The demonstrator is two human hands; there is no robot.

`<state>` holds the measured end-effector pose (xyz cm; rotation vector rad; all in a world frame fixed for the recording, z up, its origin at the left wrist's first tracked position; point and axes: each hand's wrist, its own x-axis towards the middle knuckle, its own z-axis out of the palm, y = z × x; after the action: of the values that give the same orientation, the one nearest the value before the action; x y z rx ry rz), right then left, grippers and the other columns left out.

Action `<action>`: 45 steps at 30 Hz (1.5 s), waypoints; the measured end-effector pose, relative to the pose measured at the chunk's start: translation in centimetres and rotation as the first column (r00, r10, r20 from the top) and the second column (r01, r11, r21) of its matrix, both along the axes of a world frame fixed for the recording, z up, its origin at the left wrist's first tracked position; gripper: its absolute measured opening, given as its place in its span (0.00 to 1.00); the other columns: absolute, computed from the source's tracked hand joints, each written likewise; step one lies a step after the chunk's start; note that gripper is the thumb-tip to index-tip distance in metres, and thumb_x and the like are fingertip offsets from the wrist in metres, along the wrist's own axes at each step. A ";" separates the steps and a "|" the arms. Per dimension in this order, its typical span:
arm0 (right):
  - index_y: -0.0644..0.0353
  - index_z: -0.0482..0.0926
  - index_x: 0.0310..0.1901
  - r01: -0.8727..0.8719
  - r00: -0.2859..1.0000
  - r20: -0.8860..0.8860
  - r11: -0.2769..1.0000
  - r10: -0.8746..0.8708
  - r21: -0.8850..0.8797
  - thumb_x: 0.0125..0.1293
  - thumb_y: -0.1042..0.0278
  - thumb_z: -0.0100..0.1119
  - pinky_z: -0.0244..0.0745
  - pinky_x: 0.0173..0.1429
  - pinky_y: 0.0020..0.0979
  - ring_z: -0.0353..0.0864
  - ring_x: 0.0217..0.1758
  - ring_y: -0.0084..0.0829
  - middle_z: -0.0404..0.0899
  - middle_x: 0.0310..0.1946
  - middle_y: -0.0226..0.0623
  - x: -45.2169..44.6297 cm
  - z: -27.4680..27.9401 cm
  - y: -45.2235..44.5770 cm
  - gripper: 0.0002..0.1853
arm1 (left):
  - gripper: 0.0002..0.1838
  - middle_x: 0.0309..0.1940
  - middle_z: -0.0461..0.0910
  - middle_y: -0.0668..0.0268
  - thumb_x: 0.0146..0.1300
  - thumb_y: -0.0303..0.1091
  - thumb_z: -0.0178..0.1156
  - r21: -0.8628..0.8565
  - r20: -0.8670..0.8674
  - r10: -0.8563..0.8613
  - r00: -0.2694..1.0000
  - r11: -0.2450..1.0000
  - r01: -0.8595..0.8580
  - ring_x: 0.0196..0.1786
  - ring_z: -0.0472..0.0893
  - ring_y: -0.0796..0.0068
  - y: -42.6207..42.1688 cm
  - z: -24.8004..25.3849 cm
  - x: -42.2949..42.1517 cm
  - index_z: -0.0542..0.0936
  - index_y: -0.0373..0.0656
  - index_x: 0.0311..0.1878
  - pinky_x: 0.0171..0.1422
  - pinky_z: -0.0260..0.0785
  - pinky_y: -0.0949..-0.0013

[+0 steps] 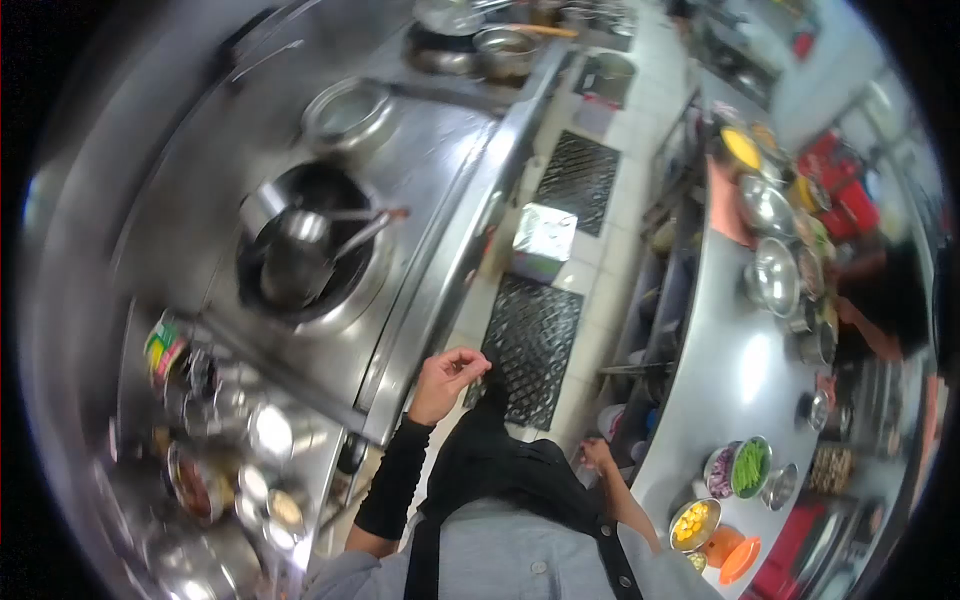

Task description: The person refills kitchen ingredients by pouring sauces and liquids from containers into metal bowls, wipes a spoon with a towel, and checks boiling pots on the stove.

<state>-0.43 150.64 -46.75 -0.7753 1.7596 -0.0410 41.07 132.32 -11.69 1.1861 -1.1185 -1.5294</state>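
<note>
My left hand (pixel 450 383) is raised beside the front edge of the steel stove counter (pixel 440 150), its thumb and fingers pressed together; whether anything small is between them cannot be made out. Low at my right side, near the shelves under the right counter, hangs my right hand (pixel 597 455), small and blurred, its fingers unclear. On the stove to the left, a dark wok (pixel 340 285) holds ladles and a metal pot (pixel 265 208). Behind it sits a round metal bowl (pixel 348 112).
The right counter (pixel 690 400) bears steel bowls (pixel 776 272), a bowl of chopped greens (pixel 750 468) and a bowl of yellow pieces (pixel 694 524). A foil-topped box (pixel 545 233) stands on black floor mats (pixel 535 345). Another person's arm (pixel 868 328) shows beyond the right counter.
</note>
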 end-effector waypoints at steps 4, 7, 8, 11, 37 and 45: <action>0.62 0.83 0.40 0.140 0.988 0.047 0.981 -0.148 0.135 0.66 0.62 0.57 0.77 0.24 0.32 0.83 0.26 0.29 0.82 0.28 0.33 -3.0 3.0 -0.2 0.12 | 0.08 0.39 0.85 0.59 0.65 0.20 0.60 -0.579 0.099 -0.029 0.995 0.811 0.081 0.44 0.85 0.68 -9.2 16.6 -4.0 0.83 0.34 0.46 0.52 0.76 0.70; 0.61 0.84 0.42 0.224 0.974 -0.015 0.972 -0.224 0.073 0.66 0.63 0.57 0.79 0.26 0.34 0.83 0.26 0.30 0.83 0.30 0.35 -3.8 4.9 -4.0 0.12 | 0.06 0.39 0.85 0.56 0.64 0.20 0.57 -0.889 0.117 -0.010 0.993 0.444 0.109 0.44 0.85 0.61 -13.0 26.1 -5.5 0.83 0.34 0.41 0.50 0.77 0.65; 0.61 0.85 0.43 0.262 0.964 -0.060 0.964 -0.260 0.036 0.65 0.63 0.57 0.80 0.27 0.35 0.83 0.26 0.30 0.84 0.30 0.35 -4.3 5.4 -5.0 0.12 | 0.08 0.39 0.85 0.55 0.62 0.20 0.57 -0.930 0.140 -0.058 0.988 0.336 0.151 0.42 0.86 0.60 -13.9 28.8 -6.0 0.83 0.35 0.41 0.48 0.78 0.63; 0.59 0.85 0.48 0.416 0.897 -0.090 0.896 -0.433 -0.157 0.67 0.64 0.58 0.82 0.32 0.39 0.85 0.29 0.30 0.85 0.33 0.36 -4.3 6.9 -9.2 0.14 | 0.10 0.40 0.86 0.54 0.61 0.20 0.56 -0.902 0.363 -0.116 0.925 0.207 0.380 0.41 0.86 0.60 -15.1 36.3 -8.2 0.82 0.35 0.43 0.46 0.79 0.63; 0.66 0.85 0.40 -0.243 0.946 -0.283 0.919 0.154 -0.310 0.60 0.63 0.54 0.77 0.56 0.49 0.83 0.49 0.57 0.83 0.42 0.59 -21.5 4.6 -52.6 0.16 | 0.16 0.46 0.86 0.63 0.70 0.26 0.56 0.377 0.214 -0.269 0.939 0.910 0.175 0.42 0.83 0.76 -40.0 -10.5 -22.2 0.81 0.38 0.58 0.48 0.76 0.72; 0.60 0.74 0.37 -0.050 0.995 0.074 0.986 0.062 -0.161 0.70 0.63 0.57 0.65 0.18 0.34 0.72 0.17 0.29 0.73 0.21 0.34 -23.2 1.7 -54.4 0.09 | 0.24 0.45 0.85 0.58 0.58 0.47 0.64 0.647 0.701 -0.157 0.695 0.550 -0.528 0.51 0.83 0.59 -20.5 -35.5 -7.9 0.84 0.41 0.53 0.58 0.73 0.55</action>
<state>-23.61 96.21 -45.01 -0.9260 1.6729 -0.1740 33.18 111.87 -47.21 2.6556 -0.5643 -1.4421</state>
